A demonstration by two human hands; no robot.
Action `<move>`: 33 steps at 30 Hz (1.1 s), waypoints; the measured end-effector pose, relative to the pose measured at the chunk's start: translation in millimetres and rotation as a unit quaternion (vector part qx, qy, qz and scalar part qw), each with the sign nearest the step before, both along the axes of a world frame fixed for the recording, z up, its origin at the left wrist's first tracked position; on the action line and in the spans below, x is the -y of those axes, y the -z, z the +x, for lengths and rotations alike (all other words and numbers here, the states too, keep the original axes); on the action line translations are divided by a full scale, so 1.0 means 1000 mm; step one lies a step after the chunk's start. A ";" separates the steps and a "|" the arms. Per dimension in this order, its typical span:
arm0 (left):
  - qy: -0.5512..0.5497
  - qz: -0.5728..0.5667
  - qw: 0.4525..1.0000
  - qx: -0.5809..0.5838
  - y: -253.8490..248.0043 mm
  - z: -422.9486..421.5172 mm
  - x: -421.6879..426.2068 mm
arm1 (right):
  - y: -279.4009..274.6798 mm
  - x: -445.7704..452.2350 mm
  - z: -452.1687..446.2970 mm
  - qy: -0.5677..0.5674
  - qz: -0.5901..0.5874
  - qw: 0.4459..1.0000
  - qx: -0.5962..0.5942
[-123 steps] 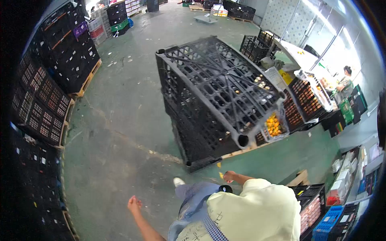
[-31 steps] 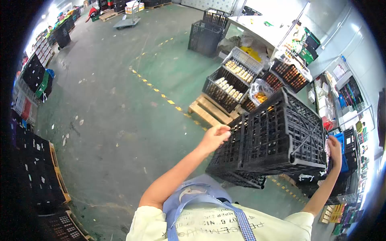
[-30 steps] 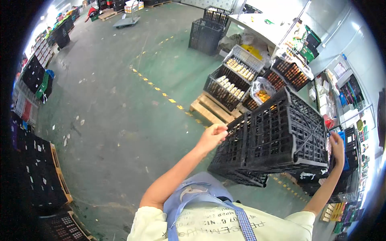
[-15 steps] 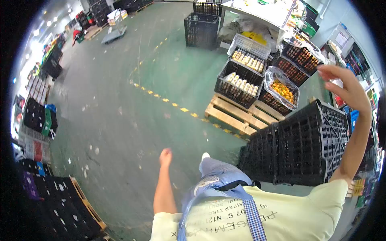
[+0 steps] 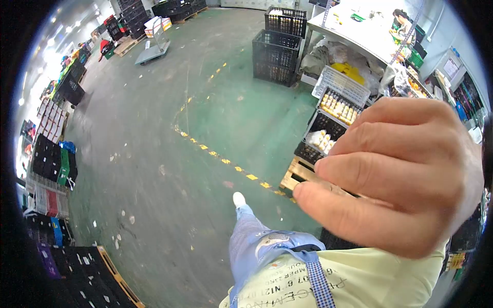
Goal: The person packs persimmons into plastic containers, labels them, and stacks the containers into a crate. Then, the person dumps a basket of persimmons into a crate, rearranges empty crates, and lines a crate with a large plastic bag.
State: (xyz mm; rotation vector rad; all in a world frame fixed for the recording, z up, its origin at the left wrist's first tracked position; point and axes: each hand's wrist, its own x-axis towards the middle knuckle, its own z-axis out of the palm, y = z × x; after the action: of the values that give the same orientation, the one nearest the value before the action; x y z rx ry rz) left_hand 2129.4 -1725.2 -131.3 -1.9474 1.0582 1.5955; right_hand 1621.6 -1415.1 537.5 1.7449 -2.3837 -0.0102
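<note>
My right hand point(image 5: 395, 174) is raised very close to the camera and fills much of the right side. Its back faces me, with the fingers loosely bent and slightly apart. No object shows in it; the thumb and palm are hidden. My left hand is out of view. Behind the right hand, partly covered, black crates hold rows of white and yellow packed items point(image 5: 339, 106). They sit on a wooden pallet point(image 5: 289, 180). Below are my blue apron point(image 5: 257, 241) and one white shoe point(image 5: 239, 199).
Black-and-yellow tape point(image 5: 226, 161) crosses the green floor. Stacked black crates point(image 5: 276, 56) stand beside a white-topped table point(image 5: 354, 25), where another person point(image 5: 404, 31) is. A platform trolley point(image 5: 153, 52) stands farther back. Dark crates on a pallet point(image 5: 82, 277) lie at lower left.
My right hand has come from the far right to right in front of the camera, covering the crates there. My left hand has left the view. A white shoe has stepped forward.
</note>
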 end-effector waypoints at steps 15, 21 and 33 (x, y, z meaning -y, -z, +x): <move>0.152 -0.122 0.887 -0.418 0.039 -0.913 0.209 | 0.036 0.009 -0.432 0.109 -0.142 0.979 -0.101; 0.209 -0.130 0.840 -0.484 -0.053 -1.199 0.093 | 0.049 -0.052 -0.606 0.114 -0.158 0.971 -0.139; 0.142 0.011 0.990 -0.024 0.071 -1.118 -0.004 | 0.117 -0.165 -1.043 0.228 0.035 0.939 0.254</move>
State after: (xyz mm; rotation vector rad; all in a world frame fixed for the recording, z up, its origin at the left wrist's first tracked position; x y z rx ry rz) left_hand 1011.0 -1720.9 -202.6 -1.6641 1.2659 1.4950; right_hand 578.7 -1250.2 420.4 1.2895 -3.1477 0.3327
